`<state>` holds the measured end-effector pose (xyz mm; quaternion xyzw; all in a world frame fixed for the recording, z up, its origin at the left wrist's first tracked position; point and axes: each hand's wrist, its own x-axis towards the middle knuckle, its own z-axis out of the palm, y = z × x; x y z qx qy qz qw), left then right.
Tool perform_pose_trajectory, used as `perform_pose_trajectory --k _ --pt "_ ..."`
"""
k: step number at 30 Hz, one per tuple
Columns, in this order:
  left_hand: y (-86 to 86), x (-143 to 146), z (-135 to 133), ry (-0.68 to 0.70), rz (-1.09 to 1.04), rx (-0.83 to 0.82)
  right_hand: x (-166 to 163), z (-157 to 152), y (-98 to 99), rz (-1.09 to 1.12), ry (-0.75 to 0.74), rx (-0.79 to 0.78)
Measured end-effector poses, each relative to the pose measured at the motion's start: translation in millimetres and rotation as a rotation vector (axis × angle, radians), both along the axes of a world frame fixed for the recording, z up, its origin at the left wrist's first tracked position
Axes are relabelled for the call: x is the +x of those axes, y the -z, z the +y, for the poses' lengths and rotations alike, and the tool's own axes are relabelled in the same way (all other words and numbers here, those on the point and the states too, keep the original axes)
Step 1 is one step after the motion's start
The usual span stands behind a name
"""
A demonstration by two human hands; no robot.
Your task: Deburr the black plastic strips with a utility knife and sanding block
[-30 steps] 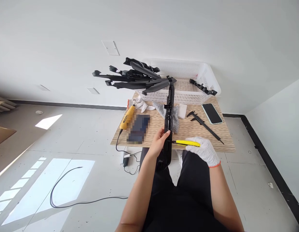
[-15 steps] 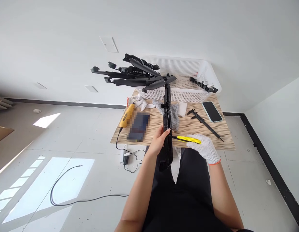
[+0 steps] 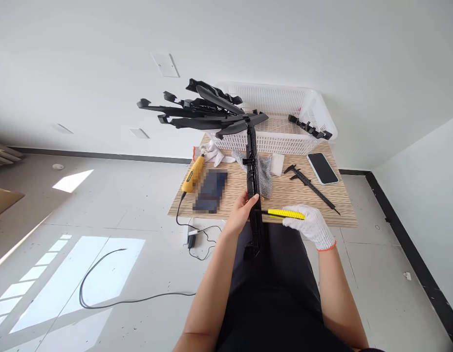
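Note:
My bare left hand [image 3: 241,213] grips a long black plastic trim part [image 3: 253,181] near its lower third. The part runs from my lap up over the small wooden table [image 3: 292,198]. My right hand [image 3: 310,225], in a white knit glove, is closed on a yellow utility knife [image 3: 285,213]. The knife's tip touches the right edge of the black part, just beside my left fingers.
A white plastic basket [image 3: 285,134] at the table's back holds one black part [image 3: 307,127], and several more black parts [image 3: 200,113] stick out to its left. On the table lie a yellow rotary tool [image 3: 193,174], a dark blurred object [image 3: 210,190], a grey cloth [image 3: 265,174], a caliper [image 3: 310,186] and a phone [image 3: 322,168]. Cables [image 3: 116,288] trail on the floor at left.
The black part has shifted slightly in my left hand, its lower end swinging a little right over my lap. The knife stays against its edge. The view moved slightly.

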<state>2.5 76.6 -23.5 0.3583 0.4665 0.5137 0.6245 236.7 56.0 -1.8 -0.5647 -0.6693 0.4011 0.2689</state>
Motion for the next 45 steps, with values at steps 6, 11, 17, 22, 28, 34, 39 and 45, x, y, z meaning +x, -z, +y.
perform_pose_trajectory --k 6,11,17,22,28,34,39,45 --pt "-2.0 0.4 -0.2 0.019 0.012 0.014 2.0 0.0 3.6 -0.028 -0.005 0.046" --pt "-3.9 0.8 0.2 0.005 0.004 0.021 0.4 -0.9 1.4 -0.028 0.047 0.040" --pt "-2.2 0.8 0.2 0.017 0.013 0.014 1.3 0.8 2.7 -0.007 -0.003 -0.004" --pt "-1.9 1.6 0.1 0.012 0.020 0.014 0.7 0.0 1.0 0.031 -0.012 -0.041" --pt "-1.5 1.7 1.3 0.012 0.033 0.013 1.3 -0.8 -1.4 0.029 -0.035 -0.040" --pt "-3.5 1.9 0.0 0.007 0.030 0.002 3.1 -0.9 1.5 -0.003 0.002 0.010" --pt "-4.3 2.2 -0.2 0.007 0.007 -0.010 3.3 -0.5 2.6 0.018 0.024 0.007" --pt "0.6 2.1 0.7 -0.012 0.017 -0.007 3.5 -2.4 3.9 0.003 -0.018 0.032"
